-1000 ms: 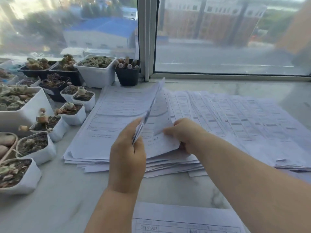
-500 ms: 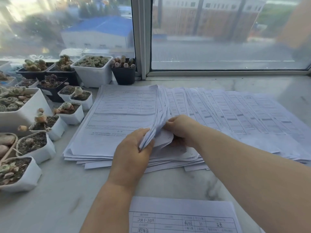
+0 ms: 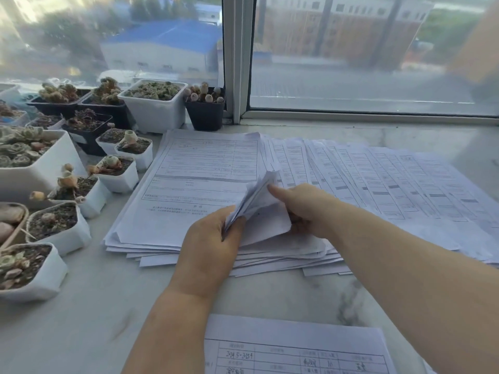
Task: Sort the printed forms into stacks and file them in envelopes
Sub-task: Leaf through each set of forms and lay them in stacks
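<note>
On the marble sill [image 3: 81, 333] under the window [image 3: 237, 58], head view. Stack [image 3: 194, 190] of printed forms lies at centre, top sheet face up, edges ragged at the near side. Fanned forms [image 3: 391, 184] spread from the stack toward 3 o'clock, overlapping one another like shingles.

Left hand [image 3: 213, 238] at 6 o'clock of the stack: thumb and fingers pinch a lifted sheaf [image 3: 253, 195] of sheet corners, bent upward off the pile. Right hand [image 3: 305, 203] just beside it at 3 o'clock, forearm crossing in from the lower right; index finger stretched onto the lifted corners, remaining fingers tucked under the curled sheets, so it grasps the same sheaf from the other side. The two hands are near, paper between them.

Form [image 3: 297, 352] with handwriting lies alone at 6 o'clock, at the frame's bottom edge, well apart from the stack.

Pots [image 3: 121, 179] of succulents, white and black, crowd the sill from 9 to 11 o'clock; the nearest white ones sit just beside the stack's left edge. Black pot [image 3: 205, 114] at 12 o'clock, against the window frame.
</note>
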{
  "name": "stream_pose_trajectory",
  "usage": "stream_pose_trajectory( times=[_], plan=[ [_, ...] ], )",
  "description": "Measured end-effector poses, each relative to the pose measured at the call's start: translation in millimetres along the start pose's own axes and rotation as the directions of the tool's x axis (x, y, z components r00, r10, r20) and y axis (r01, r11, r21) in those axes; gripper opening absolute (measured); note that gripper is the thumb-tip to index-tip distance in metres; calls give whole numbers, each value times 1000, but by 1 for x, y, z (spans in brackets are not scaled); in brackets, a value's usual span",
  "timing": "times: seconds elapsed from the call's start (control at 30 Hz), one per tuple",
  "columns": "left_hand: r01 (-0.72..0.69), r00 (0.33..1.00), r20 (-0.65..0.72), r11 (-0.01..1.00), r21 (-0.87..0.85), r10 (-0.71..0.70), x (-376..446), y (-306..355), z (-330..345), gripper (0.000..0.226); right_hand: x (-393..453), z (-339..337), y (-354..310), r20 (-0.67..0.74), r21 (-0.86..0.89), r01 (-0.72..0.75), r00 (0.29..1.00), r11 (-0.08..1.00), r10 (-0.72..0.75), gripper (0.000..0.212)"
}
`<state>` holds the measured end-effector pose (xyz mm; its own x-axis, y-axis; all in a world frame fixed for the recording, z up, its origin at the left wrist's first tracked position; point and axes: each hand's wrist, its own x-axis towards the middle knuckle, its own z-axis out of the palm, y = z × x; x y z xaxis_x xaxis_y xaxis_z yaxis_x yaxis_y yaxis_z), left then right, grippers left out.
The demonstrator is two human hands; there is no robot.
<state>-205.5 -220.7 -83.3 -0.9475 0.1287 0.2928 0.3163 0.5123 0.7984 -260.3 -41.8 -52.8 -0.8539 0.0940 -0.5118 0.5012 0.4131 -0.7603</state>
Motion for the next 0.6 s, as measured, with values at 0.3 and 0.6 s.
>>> stream_pose_trajectory(
  times=[0.3, 0.6],
  plan=[
    [41, 999, -16, 999, -3, -41, 1, -9, 7, 30, -20, -26, 19, 280, 275, -80, 960, 958, 0, 26],
    [-34, 972, 234, 972, 232, -22, -1, -1, 11, 30, -102, -52, 40, -201, 379, 161, 975, 912, -89, 15]
  ],
)
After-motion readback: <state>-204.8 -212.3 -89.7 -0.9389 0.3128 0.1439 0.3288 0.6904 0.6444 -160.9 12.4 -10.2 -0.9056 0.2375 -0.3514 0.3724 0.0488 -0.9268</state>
